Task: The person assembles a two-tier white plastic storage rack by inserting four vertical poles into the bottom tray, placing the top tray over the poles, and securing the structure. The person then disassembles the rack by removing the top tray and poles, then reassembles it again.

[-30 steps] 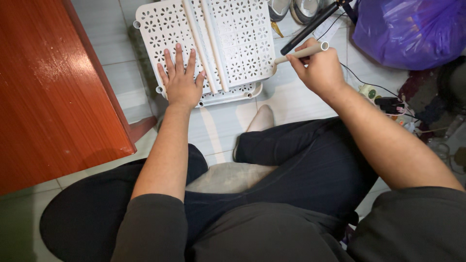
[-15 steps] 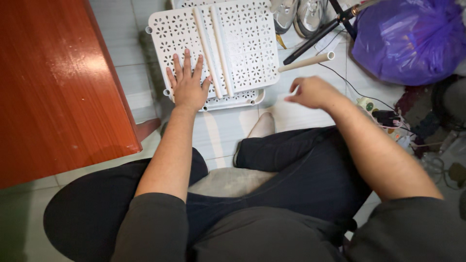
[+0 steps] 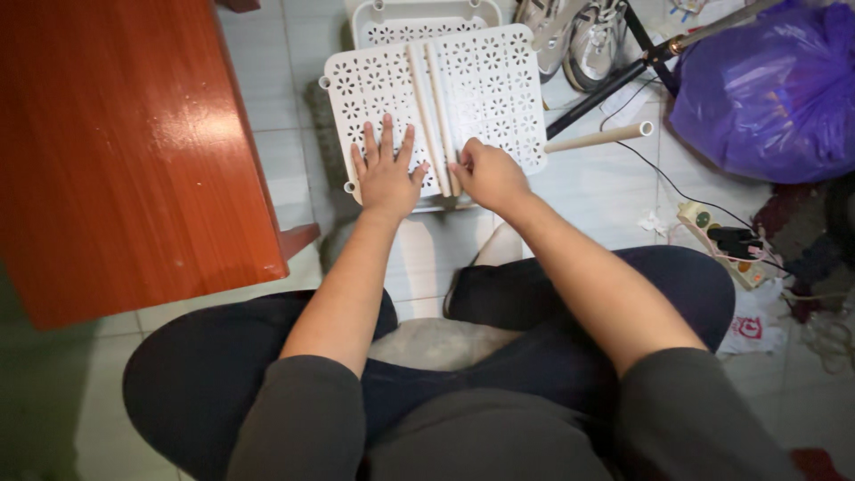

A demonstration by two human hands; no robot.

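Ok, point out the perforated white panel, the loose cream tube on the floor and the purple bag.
perforated white panel [image 3: 499,76], head view, on its right half.
cream tube [image 3: 598,137], head view, mid-length.
purple bag [image 3: 770,89], head view, centre of the bulge.

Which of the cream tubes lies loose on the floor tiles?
The cream tube right of the white perforated panel, untouched; the other two tubes lie on the panel between both hands.
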